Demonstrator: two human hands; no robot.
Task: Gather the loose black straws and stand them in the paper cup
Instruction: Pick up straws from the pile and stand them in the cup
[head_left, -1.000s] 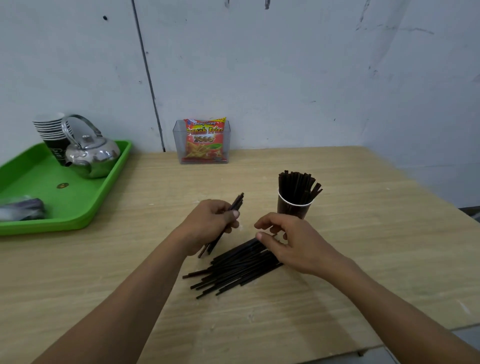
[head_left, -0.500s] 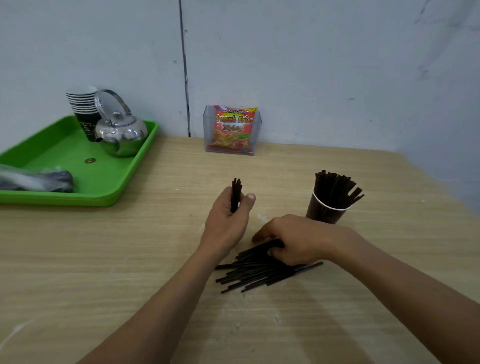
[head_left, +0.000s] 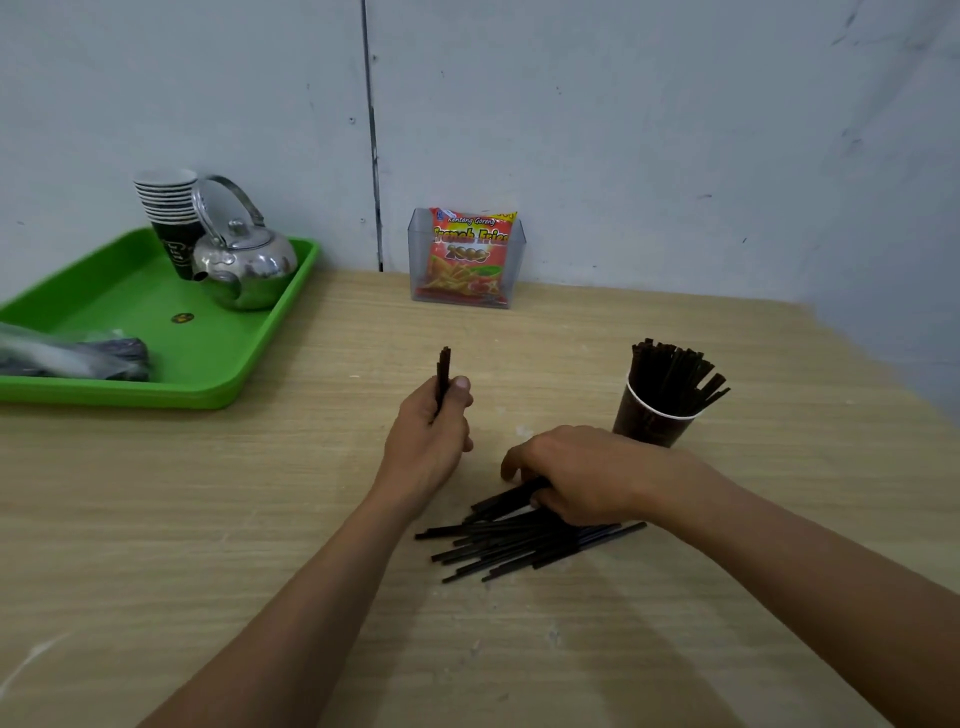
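A dark paper cup (head_left: 652, 423) with a white rim stands on the wooden table, right of centre, with several black straws (head_left: 670, 371) upright in it. My left hand (head_left: 431, 436) is shut on a small bundle of black straws (head_left: 443, 366) held upright. A pile of loose black straws (head_left: 519, 545) lies flat on the table in front of the cup. My right hand (head_left: 582, 475) rests on top of that pile, fingers curled around a few straws (head_left: 506, 499) at its upper edge.
A green tray (head_left: 218, 374) at the left holds a metal kettle (head_left: 244, 265), a stack of paper cups (head_left: 169, 208) and a plastic-wrapped bundle (head_left: 67, 358). A clear holder with a snack packet (head_left: 467, 257) stands against the wall. The table's right edge is near the cup.
My left hand turned its straw bundle from slanted to upright. My right hand moved down onto the pile and closed on a few straws. The view has shifted left.
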